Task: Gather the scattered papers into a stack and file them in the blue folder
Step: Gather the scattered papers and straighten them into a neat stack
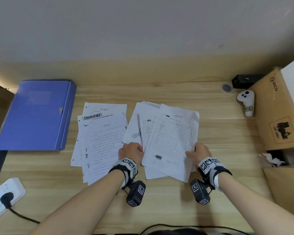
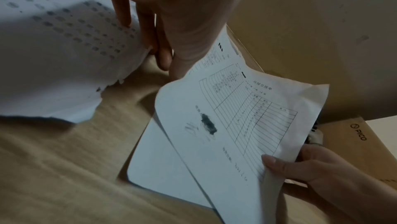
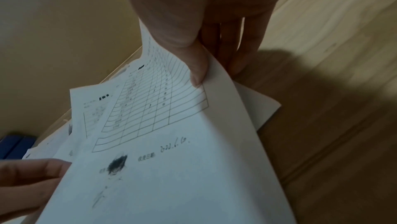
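Both hands worked the right-hand paper pile: the right hand [image 1: 199,152] pinched the table-printed sheet [image 1: 171,139] at its 4 o'clock edge, thumb on top, while the left hand [image 1: 131,150] gripped the sheets beneath at 8 o'clock. A second pile of text pages [image 1: 102,141] lay just left; the closed blue folder [image 1: 36,114] sat at 9 o'clock on the wooden desk [image 1: 219,133].

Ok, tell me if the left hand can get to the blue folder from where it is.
Probably yes. The left hand rests at the papers' near edge, the blue folder lies closed beyond them on its own side, and only flat sheets lie between.
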{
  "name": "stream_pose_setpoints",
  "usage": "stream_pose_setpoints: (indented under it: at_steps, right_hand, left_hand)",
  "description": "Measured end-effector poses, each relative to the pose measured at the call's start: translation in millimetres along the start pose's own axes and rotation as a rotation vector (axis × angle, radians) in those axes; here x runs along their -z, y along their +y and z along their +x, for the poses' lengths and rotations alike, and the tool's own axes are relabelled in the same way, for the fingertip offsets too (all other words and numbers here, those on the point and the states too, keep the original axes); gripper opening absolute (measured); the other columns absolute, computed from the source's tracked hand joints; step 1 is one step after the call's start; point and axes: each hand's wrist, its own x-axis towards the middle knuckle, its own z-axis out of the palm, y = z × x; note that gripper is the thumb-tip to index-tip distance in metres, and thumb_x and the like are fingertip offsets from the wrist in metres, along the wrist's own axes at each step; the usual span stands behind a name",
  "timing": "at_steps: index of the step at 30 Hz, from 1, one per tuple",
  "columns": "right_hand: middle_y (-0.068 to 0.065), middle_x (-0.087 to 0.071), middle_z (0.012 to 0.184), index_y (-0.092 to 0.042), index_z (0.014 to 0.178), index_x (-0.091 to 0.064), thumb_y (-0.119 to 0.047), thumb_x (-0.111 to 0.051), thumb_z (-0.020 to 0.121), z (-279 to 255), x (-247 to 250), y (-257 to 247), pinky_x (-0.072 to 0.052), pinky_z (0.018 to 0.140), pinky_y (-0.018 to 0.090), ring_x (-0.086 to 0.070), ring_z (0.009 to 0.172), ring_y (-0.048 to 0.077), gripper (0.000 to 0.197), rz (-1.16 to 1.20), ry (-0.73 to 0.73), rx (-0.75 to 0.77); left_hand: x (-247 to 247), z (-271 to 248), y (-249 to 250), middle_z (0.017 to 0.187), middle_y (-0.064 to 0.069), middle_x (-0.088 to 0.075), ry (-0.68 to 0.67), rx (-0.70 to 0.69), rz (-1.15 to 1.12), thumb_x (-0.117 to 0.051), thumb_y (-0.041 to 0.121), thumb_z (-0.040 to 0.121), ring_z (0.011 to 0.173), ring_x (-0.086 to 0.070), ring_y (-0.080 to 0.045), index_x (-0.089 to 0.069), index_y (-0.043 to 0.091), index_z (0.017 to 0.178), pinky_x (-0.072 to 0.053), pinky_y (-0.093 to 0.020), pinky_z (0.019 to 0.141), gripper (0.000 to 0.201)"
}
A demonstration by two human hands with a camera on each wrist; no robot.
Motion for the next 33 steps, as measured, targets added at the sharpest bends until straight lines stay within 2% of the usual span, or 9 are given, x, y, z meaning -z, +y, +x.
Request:
stream_pose_setpoints:
  at_steps: [3,11,16,18,20,24,28,30,33]
  right_hand:
    - [0.007,-0.068,0.091,-0.01,0.093,-0.064,-0.021,-0.065,0.078,2,5,5,-0.049,0.058,0.028,-0.064,0.076,0.023,0.019,-0.07,-0.031,-0.013]
    - [0.006,-0.064,0.093,-0.01,0.096,-0.06,-0.019,-0.071,0.078,5,20,15,-0.054,0.07,0.034,-0.063,0.082,0.026,0.023,-0.173,-0.031,-0.109]
    - [0.004,-0.066,0.089,-0.014,0.087,-0.061,-0.017,-0.066,0.073,5,19,-1,-0.057,0.071,0.037,-0.063,0.076,0.023,0.015,-0.184,0.014,-0.043]
    - [0.005,-0.059,0.102,-0.012,0.097,-0.057,-0.016,-0.065,0.073,6,14,-12,-0.055,0.073,0.037,-0.061,0.085,0.025,0.025,-0.196,0.092,0.018]
    - [0.007,-0.047,0.121,-0.012,0.12,-0.049,-0.017,-0.066,0.074,8,7,-23,-0.052,0.08,0.038,-0.058,0.1,0.029,0.049,-0.211,0.13,0.062]
    - [0.007,-0.044,0.123,-0.013,0.127,-0.043,-0.026,-0.068,0.074,12,-2,-38,-0.051,0.081,0.039,-0.055,0.107,0.03,0.061,-0.208,0.106,0.093]
    - [0.005,-0.059,0.096,-0.011,0.1,-0.054,-0.035,-0.067,0.073,18,-4,-37,-0.052,0.069,0.038,-0.057,0.089,0.025,0.039,-0.08,0.128,0.097]
    - [0.006,-0.062,0.084,-0.01,0.087,-0.056,-0.028,-0.065,0.077,18,-1,-35,-0.046,0.06,0.033,-0.057,0.075,0.024,0.022,0.02,0.142,0.108]
    - [0.002,-0.065,0.08,-0.013,0.089,-0.06,-0.013,-0.06,0.081,18,12,-32,-0.043,0.056,0.028,-0.06,0.073,0.024,0.007,0.221,0.21,0.126]
  left_hand:
    - [0,2,0,0.1,0.007,-0.073,0.01,0.013,0.006,-0.062,0.029,0.085,0.105,-0.06,-0.023,-0.074,0.028,0.082,-0.042,-0.036,0.093,0.012]
    - [2,0,6,0.092,0.012,-0.071,-0.014,0.049,0.015,-0.057,0.026,0.08,0.104,-0.059,-0.02,-0.068,0.031,0.075,-0.042,-0.035,0.091,0.013]
    - [5,-3,15,0.091,0.006,-0.068,0.023,0.018,0.043,-0.051,0.028,0.086,0.103,-0.055,-0.022,-0.067,0.025,0.075,-0.037,-0.037,0.085,0.019]
    - [7,-7,20,0.079,0.003,-0.066,0.064,-0.011,0.06,-0.046,0.039,0.09,0.095,-0.054,-0.022,-0.059,0.021,0.065,-0.039,-0.038,0.082,0.033]
    - [8,-10,22,0.076,0.006,-0.066,0.078,-0.064,0.054,-0.05,0.049,0.088,0.089,-0.053,-0.019,-0.062,0.02,0.07,-0.04,-0.038,0.082,0.037]
    - [7,-11,21,0.071,0.009,-0.061,-0.033,-0.146,-0.1,-0.062,0.028,0.084,0.072,-0.061,-0.018,-0.062,0.019,0.079,-0.051,-0.031,0.068,0.011]
    - [6,-9,18,0.067,0.002,-0.059,-0.085,-0.185,-0.127,-0.06,0.014,0.081,0.065,-0.057,-0.022,-0.058,0.012,0.074,-0.048,-0.03,0.059,0.007]
    - [9,-12,19,0.077,0.005,-0.071,-0.133,-0.207,-0.138,-0.064,0.023,0.08,0.074,-0.066,-0.019,-0.069,0.018,0.084,-0.055,-0.033,0.065,0.008]
    - [22,-11,18,0.083,0.013,-0.072,-0.058,-0.202,-0.194,-0.066,0.04,0.083,0.078,-0.065,-0.007,-0.072,0.025,0.084,-0.051,-0.025,0.067,0.016]
